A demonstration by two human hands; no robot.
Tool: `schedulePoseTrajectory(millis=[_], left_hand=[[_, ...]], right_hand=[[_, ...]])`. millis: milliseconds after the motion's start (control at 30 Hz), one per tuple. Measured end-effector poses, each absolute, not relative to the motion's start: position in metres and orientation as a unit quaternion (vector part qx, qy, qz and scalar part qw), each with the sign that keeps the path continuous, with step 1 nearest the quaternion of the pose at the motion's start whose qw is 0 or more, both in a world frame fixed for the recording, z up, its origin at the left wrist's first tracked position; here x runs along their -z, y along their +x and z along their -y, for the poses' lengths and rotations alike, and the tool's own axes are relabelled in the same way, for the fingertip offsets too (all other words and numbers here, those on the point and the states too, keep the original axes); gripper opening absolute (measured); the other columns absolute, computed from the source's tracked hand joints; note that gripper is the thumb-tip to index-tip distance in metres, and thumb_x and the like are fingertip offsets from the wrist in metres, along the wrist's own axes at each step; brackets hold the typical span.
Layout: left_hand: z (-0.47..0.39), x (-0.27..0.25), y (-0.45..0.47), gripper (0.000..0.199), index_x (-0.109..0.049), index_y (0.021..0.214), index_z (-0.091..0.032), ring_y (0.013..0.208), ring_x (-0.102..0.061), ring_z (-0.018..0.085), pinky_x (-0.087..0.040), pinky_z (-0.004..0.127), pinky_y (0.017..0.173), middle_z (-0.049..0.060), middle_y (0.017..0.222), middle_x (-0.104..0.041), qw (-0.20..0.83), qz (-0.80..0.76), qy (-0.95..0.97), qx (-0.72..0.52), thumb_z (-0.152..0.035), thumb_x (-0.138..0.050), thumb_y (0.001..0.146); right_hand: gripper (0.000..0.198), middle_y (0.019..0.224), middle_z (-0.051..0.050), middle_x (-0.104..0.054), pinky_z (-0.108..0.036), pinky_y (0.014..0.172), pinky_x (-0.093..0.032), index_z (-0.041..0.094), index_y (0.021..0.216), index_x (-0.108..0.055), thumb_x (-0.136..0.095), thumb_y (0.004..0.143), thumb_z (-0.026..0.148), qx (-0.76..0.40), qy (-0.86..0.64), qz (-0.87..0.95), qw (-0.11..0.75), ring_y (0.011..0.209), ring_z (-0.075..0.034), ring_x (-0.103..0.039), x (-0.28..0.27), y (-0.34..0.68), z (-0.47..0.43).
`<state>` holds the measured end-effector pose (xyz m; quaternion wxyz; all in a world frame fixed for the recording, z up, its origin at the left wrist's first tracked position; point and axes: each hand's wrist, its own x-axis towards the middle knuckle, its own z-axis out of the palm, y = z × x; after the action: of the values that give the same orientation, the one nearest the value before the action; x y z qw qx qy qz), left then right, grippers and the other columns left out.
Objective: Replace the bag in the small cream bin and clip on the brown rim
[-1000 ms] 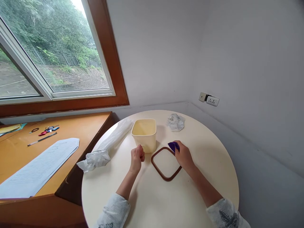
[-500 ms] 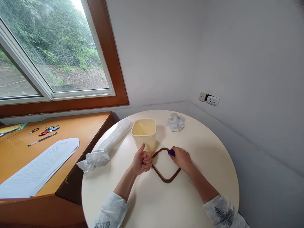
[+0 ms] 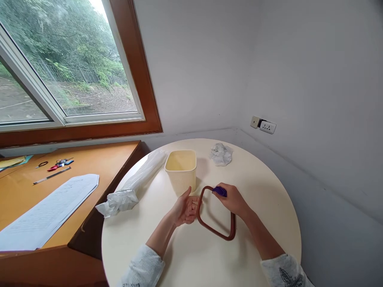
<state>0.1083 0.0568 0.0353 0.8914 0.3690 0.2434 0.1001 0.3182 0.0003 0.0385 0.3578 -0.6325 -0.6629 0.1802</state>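
A brown, rounded-square ring, like a bin's rim, is tilted up above the table. My right hand grips its upper right side, where a purple piece shows between thumb and fingers; I cannot tell whether it belongs to the ring. My left hand is at the ring's left side, thumb raised and fingers loosely curled. Its fingertips reach the ring's edge, but I cannot tell whether they touch it. Just beyond the left hand stands a cream plastic bin, upright with its mouth up.
On the round white table lie a long clear plastic bag at left and a crumpled plastic bag at the back right. A wooden desk at left holds papers, a pen and keys. Walls border the right.
The ring has been tilted up and shifted right in my right hand. More of the purple piece shows. My left hand has moved slightly right, its fingers looser than before.
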Motion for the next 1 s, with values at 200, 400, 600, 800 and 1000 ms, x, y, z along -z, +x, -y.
schedulePoseTrajectory(millis=[200,400,600,800,1000], left_hand=[[-0.04,-0.036,0.12,0.039,-0.052,0.068,-0.012,0.039,-0.036,0.005,-0.019,0.017,0.035,-0.003,0.052,-0.04,0.886,-0.24,0.365,-0.155,-0.047,-0.044,0.084],[-0.039,-0.032,0.125,0.037,-0.047,0.057,-0.013,0.05,-0.044,0.008,-0.038,0.021,0.05,-0.001,0.058,-0.042,0.91,-0.204,0.298,-0.202,-0.038,-0.047,0.085],[-0.039,-0.025,0.127,0.026,-0.06,0.088,-0.006,0.09,-0.06,0.024,-0.042,0.04,0.09,0.015,0.093,-0.061,0.9,-0.254,0.264,-0.236,-0.029,-0.048,0.085],[-0.042,-0.023,0.129,0.027,-0.057,0.103,-0.006,0.089,-0.062,0.019,-0.04,0.032,0.091,0.014,0.094,-0.064,0.908,-0.255,0.218,-0.252,-0.025,-0.046,0.086],[-0.045,-0.029,0.127,0.04,-0.058,0.083,-0.008,0.081,-0.062,0.022,-0.044,0.035,0.084,0.015,0.082,-0.065,0.919,-0.212,0.176,-0.282,-0.041,-0.037,0.088]], right_hand=[[0.015,0.068,0.001,-0.062,-0.024,0.059,-0.037,0.022,0.074,-0.059,-0.051,0.078,0.034,-0.147,-0.642,0.669,0.344,0.062,-0.013,-0.052,-0.035,0.307,0.0],[0.028,0.077,-0.003,-0.065,-0.027,0.066,-0.044,0.018,0.081,-0.062,-0.051,0.077,0.044,-0.244,-0.621,0.554,0.498,0.071,-0.016,-0.057,-0.032,0.315,-0.009],[0.032,0.097,-0.007,-0.066,-0.033,0.08,-0.045,0.018,0.096,-0.062,-0.042,0.082,0.039,-0.222,-0.651,0.471,0.552,0.089,-0.021,-0.059,-0.02,0.309,-0.016],[0.033,0.105,-0.005,-0.065,-0.035,0.088,-0.043,0.021,0.11,-0.059,-0.039,0.084,0.025,-0.232,-0.623,0.583,0.467,0.097,-0.019,-0.06,-0.006,0.273,-0.01],[0.042,0.127,-0.008,-0.052,-0.04,0.104,-0.029,0.019,0.123,-0.052,-0.04,0.087,0.036,-0.245,-0.591,0.649,0.411,0.121,-0.021,-0.043,-0.014,0.258,-0.002]])
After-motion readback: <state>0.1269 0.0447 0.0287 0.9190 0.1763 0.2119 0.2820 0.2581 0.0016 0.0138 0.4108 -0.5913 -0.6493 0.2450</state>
